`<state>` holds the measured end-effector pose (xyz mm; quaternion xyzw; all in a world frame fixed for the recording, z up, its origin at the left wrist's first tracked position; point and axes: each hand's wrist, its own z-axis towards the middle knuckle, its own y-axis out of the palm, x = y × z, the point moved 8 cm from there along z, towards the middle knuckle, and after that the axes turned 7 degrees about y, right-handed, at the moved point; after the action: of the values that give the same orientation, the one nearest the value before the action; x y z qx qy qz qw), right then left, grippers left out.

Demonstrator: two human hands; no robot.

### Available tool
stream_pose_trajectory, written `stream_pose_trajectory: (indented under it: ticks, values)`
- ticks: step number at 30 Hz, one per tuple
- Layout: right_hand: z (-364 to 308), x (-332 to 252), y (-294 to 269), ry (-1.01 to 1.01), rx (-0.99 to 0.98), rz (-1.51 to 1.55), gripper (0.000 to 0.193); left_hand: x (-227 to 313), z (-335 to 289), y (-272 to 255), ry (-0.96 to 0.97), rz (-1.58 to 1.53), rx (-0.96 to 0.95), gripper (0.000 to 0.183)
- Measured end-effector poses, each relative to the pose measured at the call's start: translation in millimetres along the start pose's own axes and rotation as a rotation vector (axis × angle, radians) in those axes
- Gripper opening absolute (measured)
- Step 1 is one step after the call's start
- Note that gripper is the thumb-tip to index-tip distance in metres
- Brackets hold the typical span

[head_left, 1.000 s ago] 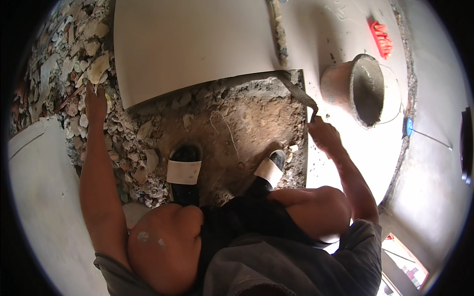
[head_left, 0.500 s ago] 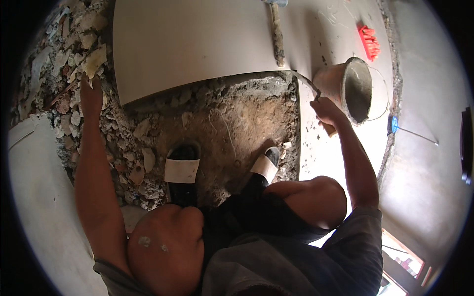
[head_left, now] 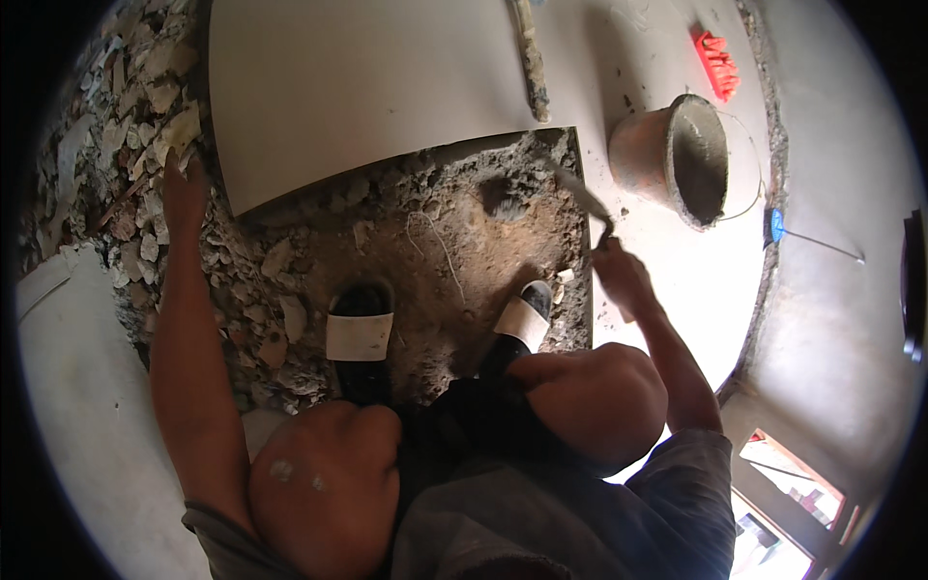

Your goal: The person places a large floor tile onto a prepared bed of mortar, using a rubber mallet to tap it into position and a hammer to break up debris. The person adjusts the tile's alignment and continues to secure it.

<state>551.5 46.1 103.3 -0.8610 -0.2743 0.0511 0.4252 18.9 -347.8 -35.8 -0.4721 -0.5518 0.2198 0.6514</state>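
My right hand [head_left: 623, 278] is wrapped round the handle of a trowel [head_left: 584, 196]. Its blade, blurred by motion, reaches over the right edge of the bare dirt patch [head_left: 416, 261], close to the tile corner. A small dark hollow [head_left: 505, 197] shows in the dirt to the left of the blade. Far to the left, my left hand [head_left: 184, 193] rests on the heap of broken rubble [head_left: 145, 145], its fingertips apart against a pale chunk. Nothing can be seen held in it.
Large pale tiles [head_left: 358, 97] border the dirt. A mortar-stained bucket [head_left: 643, 159] lies tipped at the right, near a red brush-like object [head_left: 715, 66]. A mortar-crusted hammer handle [head_left: 531, 63] lies on the tile. A blue-ended rod [head_left: 776, 226] is by the wall. My sandalled feet [head_left: 360, 338] stand in the dirt.
My right hand has brought the trowel down and left, from over the tile corner to the dirt's edge. The hollow in the dirt now shows. My left hand has barely moved.
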Motion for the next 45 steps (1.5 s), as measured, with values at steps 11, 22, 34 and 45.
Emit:
stream_pose_trajectory:
  ticks: [11, 22, 34, 45]
  values:
    - [76.8, -46.4, -22.6, -0.232, -0.122, -0.415, 0.04, -5.6, -8.9, -12.1, 0.051, 0.099, 0.008, 0.06]
    - [24.0, -32.1, -29.7, -0.372, -0.069, -0.32, 0.021, -6.4, -16.1, -10.8, 0.055, 0.203, 0.03, 0.063]
    - [-18.0, -3.9, 58.8, -0.363, 0.003, 0.297, 0.031, 24.0, -39.8, 4.8, -0.175, 0.246, -0.188, 0.061]
    - [-9.6, -1.4, 183.6, -0.294, -0.02, 0.213, 0.036, 96.4, -19.3, 40.5, 0.073, 0.387, -0.305, 0.072]
